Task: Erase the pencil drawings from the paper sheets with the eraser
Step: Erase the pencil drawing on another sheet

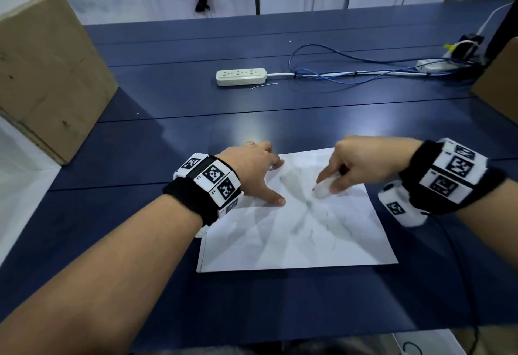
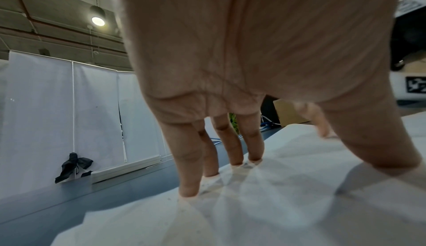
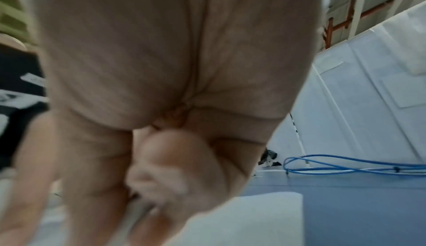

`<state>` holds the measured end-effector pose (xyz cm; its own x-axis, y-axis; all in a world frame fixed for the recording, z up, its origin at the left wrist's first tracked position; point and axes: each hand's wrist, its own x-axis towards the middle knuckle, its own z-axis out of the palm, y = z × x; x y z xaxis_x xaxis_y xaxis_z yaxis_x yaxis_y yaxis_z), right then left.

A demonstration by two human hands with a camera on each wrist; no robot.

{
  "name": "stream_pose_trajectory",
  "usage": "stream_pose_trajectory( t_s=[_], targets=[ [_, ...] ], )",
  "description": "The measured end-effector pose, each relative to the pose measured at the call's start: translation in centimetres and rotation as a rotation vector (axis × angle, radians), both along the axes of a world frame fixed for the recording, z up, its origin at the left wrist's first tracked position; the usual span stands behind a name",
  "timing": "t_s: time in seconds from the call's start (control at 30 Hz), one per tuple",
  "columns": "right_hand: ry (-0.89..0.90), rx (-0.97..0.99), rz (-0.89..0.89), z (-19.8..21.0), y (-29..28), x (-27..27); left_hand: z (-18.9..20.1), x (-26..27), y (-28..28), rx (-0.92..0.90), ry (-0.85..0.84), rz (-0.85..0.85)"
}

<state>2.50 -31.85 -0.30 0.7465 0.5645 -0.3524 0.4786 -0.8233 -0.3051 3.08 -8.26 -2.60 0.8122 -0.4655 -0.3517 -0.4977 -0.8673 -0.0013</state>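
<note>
A white paper sheet [image 1: 297, 231] with faint grey pencil smudges lies on the dark blue table [image 1: 168, 119], close to the front edge. My left hand [image 1: 253, 169] presses the sheet's upper left part with spread straight fingers [image 2: 189, 177] and thumb; the paper [image 2: 265, 213] fills the foreground under it. My right hand [image 1: 353, 166] pinches a white eraser [image 1: 322, 189] and holds its tip down on the sheet near the top middle. In the right wrist view the hand [image 3: 161, 158] is blurred, with fingers curled; the eraser is hidden there.
A white power strip [image 1: 240, 76] with blue and white cables [image 1: 350, 71] lies further back on the table. Cardboard boxes stand at the left [image 1: 47, 74] and right [image 1: 496, 85] edges. White panels close off the far side.
</note>
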Motion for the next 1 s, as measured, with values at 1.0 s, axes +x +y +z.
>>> stream_pose_trajectory(
  t_s=[1.0],
  targets=[
    [-0.26,-0.056,-0.102,-0.4,0.6,3.3,-0.1,0.0,0.0,-0.002,0.007,0.0]
  ],
)
